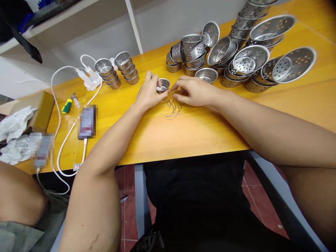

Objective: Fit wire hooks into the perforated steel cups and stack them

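Observation:
My left hand [150,91] is closed around the near-left side of a small perforated metal cup [165,84], thumb and fingers on its rim. Just right of the cup, my right hand [193,91] has its fingers curled, tips close to the cup and to thin wire rings. What sits between those fingertips, if anything, is too small to make out. Several thin metal wire rings [173,113] lie in a loose tangle on the yellow table [189,136], below both hands. Another shallow metal cup [207,75] stands right behind my right hand.
Stacks of perforated metal cups [193,52] fill the back right, some tilted. Two smaller stacks [126,68] stand back left, near a white power strip [91,82] with cables. A green-yellow screwdriver [67,106], a phone [87,122] and a cardboard box [43,112] lie left. Another person's leg shows lower left.

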### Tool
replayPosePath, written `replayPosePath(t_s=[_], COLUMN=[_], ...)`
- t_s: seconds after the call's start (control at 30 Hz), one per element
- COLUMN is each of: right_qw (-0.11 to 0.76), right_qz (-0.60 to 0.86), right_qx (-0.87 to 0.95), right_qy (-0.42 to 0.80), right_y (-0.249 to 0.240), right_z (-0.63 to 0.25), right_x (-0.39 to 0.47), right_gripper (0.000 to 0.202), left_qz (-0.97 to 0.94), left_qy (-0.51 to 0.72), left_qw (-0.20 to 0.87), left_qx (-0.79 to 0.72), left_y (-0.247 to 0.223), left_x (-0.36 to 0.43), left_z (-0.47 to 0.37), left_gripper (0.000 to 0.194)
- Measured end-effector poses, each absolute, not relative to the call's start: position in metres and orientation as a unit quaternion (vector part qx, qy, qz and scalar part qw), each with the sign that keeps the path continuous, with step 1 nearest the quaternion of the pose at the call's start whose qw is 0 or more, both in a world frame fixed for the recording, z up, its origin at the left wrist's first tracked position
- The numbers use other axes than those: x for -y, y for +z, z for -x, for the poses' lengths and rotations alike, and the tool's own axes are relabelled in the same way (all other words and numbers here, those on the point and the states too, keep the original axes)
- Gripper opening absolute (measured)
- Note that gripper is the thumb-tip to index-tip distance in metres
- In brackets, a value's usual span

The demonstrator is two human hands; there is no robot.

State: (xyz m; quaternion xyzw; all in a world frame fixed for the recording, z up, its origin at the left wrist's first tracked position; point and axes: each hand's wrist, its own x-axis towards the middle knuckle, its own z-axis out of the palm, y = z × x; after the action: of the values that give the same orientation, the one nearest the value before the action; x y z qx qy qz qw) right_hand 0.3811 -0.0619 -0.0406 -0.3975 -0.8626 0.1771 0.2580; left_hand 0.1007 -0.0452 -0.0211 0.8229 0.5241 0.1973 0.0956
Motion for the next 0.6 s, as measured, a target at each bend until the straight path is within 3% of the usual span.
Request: replayPosePath(t_s=[0.17,0.33,0.43,0.5,0.6], right_qw=[0.222,0.15,0.102,0.106,0.145], right_qz=[0.337,0.302,0.289,0.278,0.275], right_qx=[0.892,0.917,0.931,0.935,0.932], right_qy=[0.204,0.212,0.198,0.193,0.185], right_y=[-0.038,-0.029,-0.024,-0.026,-0.033], right_z=[-0.385,-0.39,-0.388,-0.385,-0.383], right_x=[0.061,0.069,0.073,0.073,0.069], right_gripper=[0.064,0.083,0.09,0.082,0.049], left_qz=[-0.799,-0.766,-0.737,-0.739,-0.766], left_qy=[0.271,0.353,0.398,0.418,0.44], left_qw=[0.08,0.239,0.323,0.323,0.268], left_qx=[-0.53,-0.481,-0.441,-0.417,-0.385], left_y=[-0.031,-0.069,-0.099,-0.116,-0.128], left_x=[0.048,0.019,-0.003,-0.012,-0.016], left_z=[-0.104,-0.096,-0.09,-0.086,-0.08], left_gripper=[0.084,0.085,0.103,0.112,0.113])
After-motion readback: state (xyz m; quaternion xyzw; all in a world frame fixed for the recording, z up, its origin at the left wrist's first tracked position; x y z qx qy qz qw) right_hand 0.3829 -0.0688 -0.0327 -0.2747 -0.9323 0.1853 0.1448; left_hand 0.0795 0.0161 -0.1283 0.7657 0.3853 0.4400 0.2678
